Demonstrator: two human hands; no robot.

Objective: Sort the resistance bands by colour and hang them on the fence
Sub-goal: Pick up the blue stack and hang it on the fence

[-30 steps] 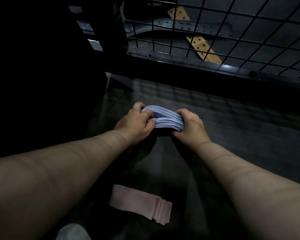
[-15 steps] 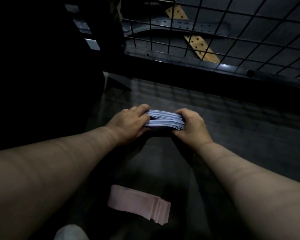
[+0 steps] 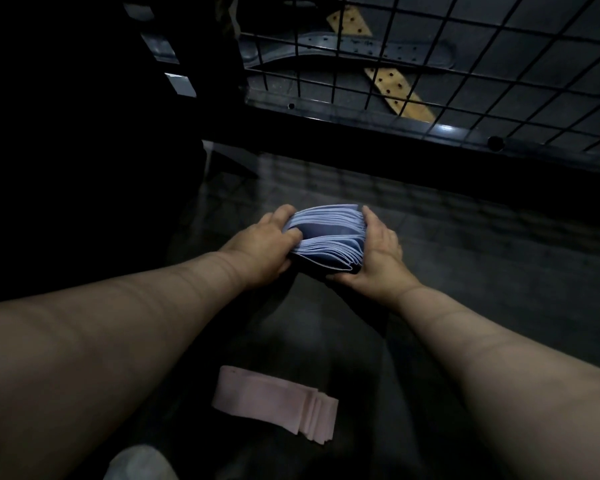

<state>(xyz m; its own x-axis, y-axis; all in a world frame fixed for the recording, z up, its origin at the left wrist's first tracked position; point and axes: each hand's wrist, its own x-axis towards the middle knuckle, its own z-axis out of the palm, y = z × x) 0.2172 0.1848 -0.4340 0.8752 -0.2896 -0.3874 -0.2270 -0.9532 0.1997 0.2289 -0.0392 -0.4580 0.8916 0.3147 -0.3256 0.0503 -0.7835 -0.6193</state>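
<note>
While the left hand (image 3: 267, 245) and right hand (image 3: 380, 259) clamp their ends, blue bands (image 3: 326, 237) lie crosswise.

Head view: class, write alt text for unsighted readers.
The left hand and right hand hold a bundle of pale blue flat resistance bands before a black wire-mesh fence. A pale pink stack of bands lies on the dark floor.

Both hands (image 3: 326, 247) clasp a blue band stack (image 3: 328, 237) — pink bands (image 3: 274, 403) lie nearer.
</note>
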